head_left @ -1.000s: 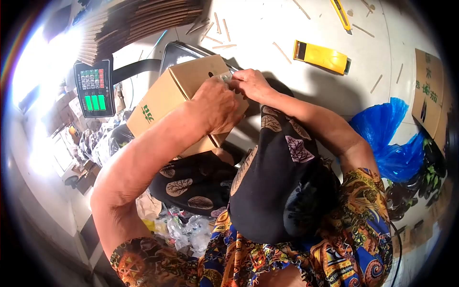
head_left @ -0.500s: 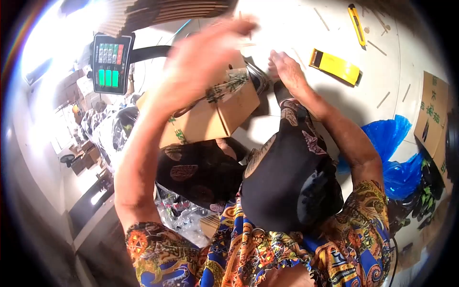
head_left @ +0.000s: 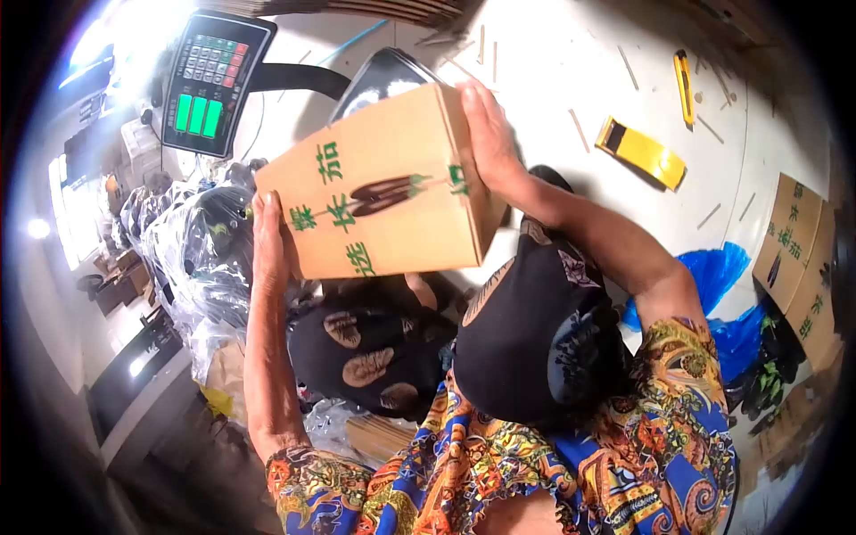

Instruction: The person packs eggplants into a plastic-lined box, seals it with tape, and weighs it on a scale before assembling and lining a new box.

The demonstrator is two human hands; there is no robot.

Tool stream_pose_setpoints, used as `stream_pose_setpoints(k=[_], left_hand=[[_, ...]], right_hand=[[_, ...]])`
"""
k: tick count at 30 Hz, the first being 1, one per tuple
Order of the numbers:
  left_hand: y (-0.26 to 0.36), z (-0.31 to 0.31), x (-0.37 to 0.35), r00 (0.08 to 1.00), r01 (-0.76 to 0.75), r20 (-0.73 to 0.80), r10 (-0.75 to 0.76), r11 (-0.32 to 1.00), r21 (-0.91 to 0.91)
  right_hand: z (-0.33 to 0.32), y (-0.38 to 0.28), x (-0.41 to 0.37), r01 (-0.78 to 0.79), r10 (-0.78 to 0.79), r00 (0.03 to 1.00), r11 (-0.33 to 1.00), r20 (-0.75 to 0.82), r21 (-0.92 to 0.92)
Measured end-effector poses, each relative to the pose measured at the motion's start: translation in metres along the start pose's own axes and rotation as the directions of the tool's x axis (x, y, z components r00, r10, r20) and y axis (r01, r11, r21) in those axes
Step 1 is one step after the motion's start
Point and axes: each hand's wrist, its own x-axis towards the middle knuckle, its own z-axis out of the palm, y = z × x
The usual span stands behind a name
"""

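Observation:
A cardboard box (head_left: 392, 196) printed with green characters and a picture of dark eggplants is gripped between my two hands above my lap. My left hand (head_left: 270, 234) presses flat against its left end, thumb at the top edge. On the opposite end, my right hand (head_left: 489, 138) lies along the side with its fingers at the upper corner. The box is tilted, its printed face toward me. Behind it, the platform of a scale (head_left: 383, 76) shows in part, joined by a dark arm to a display (head_left: 203, 85) with lit green panels.
On the pale floor to the right lie a yellow tape dispenser (head_left: 644, 153) and a yellow utility knife (head_left: 684, 87). Blue plastic (head_left: 713, 281) and another printed carton (head_left: 785, 245) are at far right. Clear plastic wrap (head_left: 201, 254) covers dark produce at left.
Both hands were off the box's ends; now they hold it. The box has been turned so that its printed face shows, and more of the scale is visible.

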Motion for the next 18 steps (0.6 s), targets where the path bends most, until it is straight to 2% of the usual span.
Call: stream_pose_setpoints(k=[1, 3, 5, 7, 10, 11, 13, 14, 15, 16, 17, 18], left_hand=[[-0.004, -0.005, 0.004, 1.000, -0.023, 0.012, 0.023, 0.999, 0.023], [-0.017, -0.008, 0.006, 1.000, -0.020, 0.008, 0.021, 0.995, -0.097], [-0.017, -0.010, 0.008, 0.997, -0.068, 0.034, 0.071, 0.995, -0.075], [-0.019, -0.016, 0.008, 0.998, 0.018, 0.068, -0.010, 0.994, -0.112], [-0.042, -0.020, 0.015, 0.958, 0.286, 0.151, -0.243, 0.834, -0.471], [-0.051, -0.020, 0.015, 0.959, 0.283, 0.179, -0.221, 0.799, -0.531], [-0.057, -0.017, 0.017, 0.960, 0.273, 0.226, -0.164, 0.726, -0.631], [-0.056, -0.016, 0.017, 0.962, 0.272, 0.194, -0.192, 0.722, -0.636], [-0.055, -0.015, 0.017, 0.944, 0.330, 0.236, -0.230, 0.661, -0.674], [-0.053, -0.016, 0.014, 0.934, 0.356, 0.254, -0.250, 0.649, -0.672], [-0.052, -0.018, 0.009, 0.925, 0.381, 0.271, -0.268, 0.637, -0.670], [-0.052, -0.012, 0.005, 0.934, 0.356, 0.285, -0.213, 0.593, -0.723]], right_hand=[[-0.003, 0.014, 0.000, 0.025, -0.025, 0.999, 1.000, 0.047, -0.008], [-0.010, 0.047, 0.015, 0.118, -0.113, 0.984, 0.993, 0.138, -0.026], [-0.005, 0.063, 0.019, -0.030, 0.017, 0.985, 0.997, 0.174, 0.076], [-0.010, 0.066, 0.020, 0.098, -0.066, 0.978, 0.983, 0.200, -0.155], [-0.011, 0.076, 0.019, 0.050, -0.055, 0.972, 0.998, 0.227, 0.030], [-0.008, 0.088, 0.021, -0.142, 0.095, 0.967, 0.971, 0.238, 0.190], [-0.004, 0.069, 0.030, -0.448, 0.356, 0.879, 0.844, 0.316, 0.294], [-0.008, 0.055, 0.027, -0.381, 0.340, 0.903, 0.916, 0.264, 0.124], [-0.015, 0.074, 0.033, -0.271, 0.278, 0.929, 0.961, 0.245, -0.061], [-0.023, 0.096, 0.038, -0.156, 0.214, 0.950, 0.956, 0.225, -0.249], [-0.030, 0.153, 0.052, 0.007, 0.110, 0.961, 0.907, 0.253, -0.421], [-0.031, 0.067, 0.050, -0.084, 0.216, 0.946, 0.885, 0.243, -0.459]])
